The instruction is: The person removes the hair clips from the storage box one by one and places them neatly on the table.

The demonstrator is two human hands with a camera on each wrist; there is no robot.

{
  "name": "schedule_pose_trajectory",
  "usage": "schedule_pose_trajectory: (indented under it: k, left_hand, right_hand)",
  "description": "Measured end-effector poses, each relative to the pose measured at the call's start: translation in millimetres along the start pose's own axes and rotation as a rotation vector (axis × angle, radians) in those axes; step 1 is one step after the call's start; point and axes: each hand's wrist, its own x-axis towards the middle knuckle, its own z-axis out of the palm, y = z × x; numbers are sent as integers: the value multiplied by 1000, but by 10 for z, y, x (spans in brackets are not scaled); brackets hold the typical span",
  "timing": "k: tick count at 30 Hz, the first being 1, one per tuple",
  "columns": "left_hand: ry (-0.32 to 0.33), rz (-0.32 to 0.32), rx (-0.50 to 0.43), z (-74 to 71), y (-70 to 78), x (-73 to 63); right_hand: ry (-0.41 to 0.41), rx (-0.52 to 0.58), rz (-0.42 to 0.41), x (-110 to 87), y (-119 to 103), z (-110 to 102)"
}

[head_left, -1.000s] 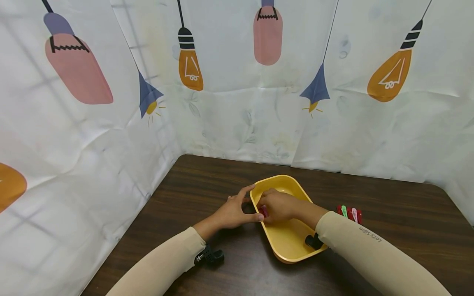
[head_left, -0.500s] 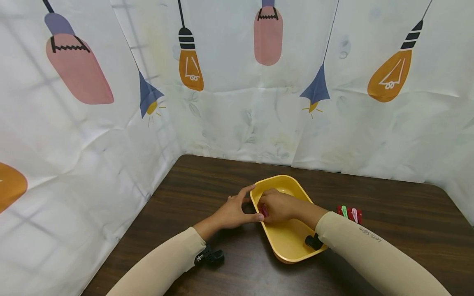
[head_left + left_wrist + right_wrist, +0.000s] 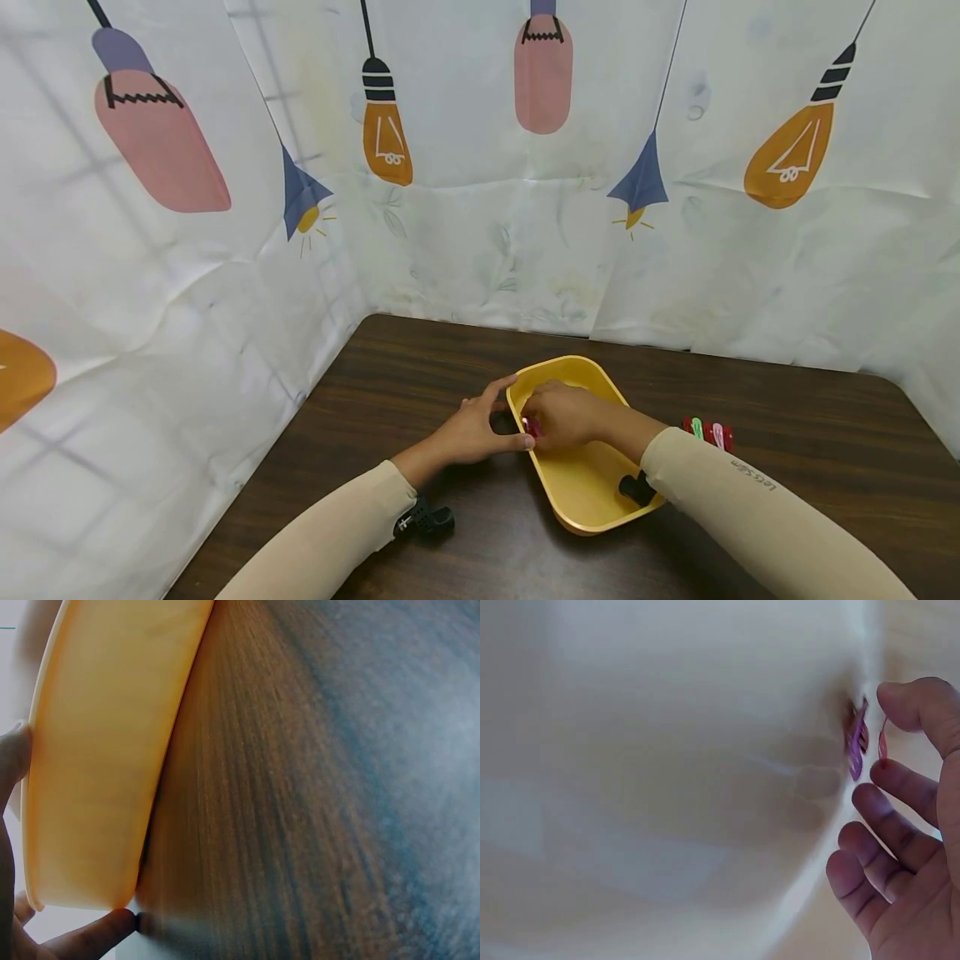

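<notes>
A yellow tub sits on the table with its left wall beside my hands. My left hand holds that end, thumb over the rim and fingers spread along the outside; in the left wrist view a finger reaches the lower corner. My right hand is down inside the tub against the left wall. Its thumb and forefinger pinch a small red hair clip in the right wrist view. A purple hair clip shows close by at the wall, with dark red behind it. The right hand partly hides the clips from above.
On the dark wooden table, right of the tub, lies a row of red, green and pink hair clips, partly behind the right sleeve. A black wrist device sits under the left sleeve. A printed cloth hangs behind the table.
The right fingers have shifted very slightly, and the clip by the tub's left wall now shows a bright glint. The left hand and the tub stay in place.
</notes>
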Motion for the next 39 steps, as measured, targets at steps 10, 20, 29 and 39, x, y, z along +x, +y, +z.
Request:
schedule_pose_trajectory:
  k: [10,20,29,39]
  left_hand:
    - [-2,12,20,15,-14,24]
    - [3,-11,9,9,-1,16]
    - [4,-31,4,12,-9,16]
    - [5,-25,2,17,-15,26]
  right_hand:
    - [-37,56,101,-94,39,-250]
    - [-29,71,172,-212,88,-442]
    - [-20,101,211,-323,119,-576]
    - [29,146,231,-509,205,-705]
